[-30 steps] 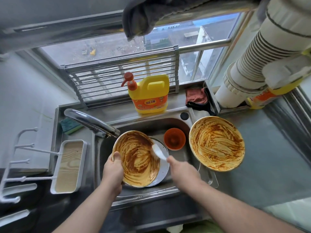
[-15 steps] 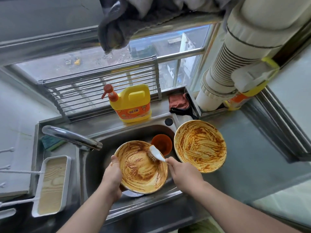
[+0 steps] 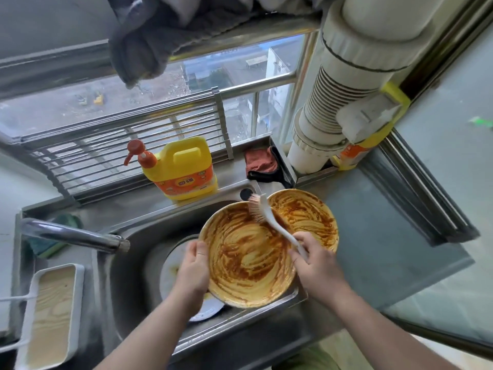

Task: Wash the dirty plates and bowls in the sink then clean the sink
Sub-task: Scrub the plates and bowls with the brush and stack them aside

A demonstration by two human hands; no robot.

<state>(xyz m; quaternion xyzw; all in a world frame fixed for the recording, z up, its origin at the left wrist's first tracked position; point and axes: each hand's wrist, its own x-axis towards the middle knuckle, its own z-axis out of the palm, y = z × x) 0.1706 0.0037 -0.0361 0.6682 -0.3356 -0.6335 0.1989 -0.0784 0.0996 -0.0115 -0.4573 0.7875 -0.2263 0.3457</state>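
Left hand [image 3: 192, 268] gripping sauce-smeared yellow plate [image 3: 248, 260] rim, right hand [image 3: 317, 265] clamped on brush [image 3: 269, 220] handle

Faucet [image 3: 72, 235] over sink's [image 3: 128, 284] open left half.

A round yellow plate smeared with brown sauce [image 3: 248, 260] tilts over the steel sink [image 3: 125, 276]. At its two o'clock lies a second sauce-smeared yellow plate [image 3: 309, 217]; a white plate [image 3: 170, 265] lies beneath at nine o'clock.
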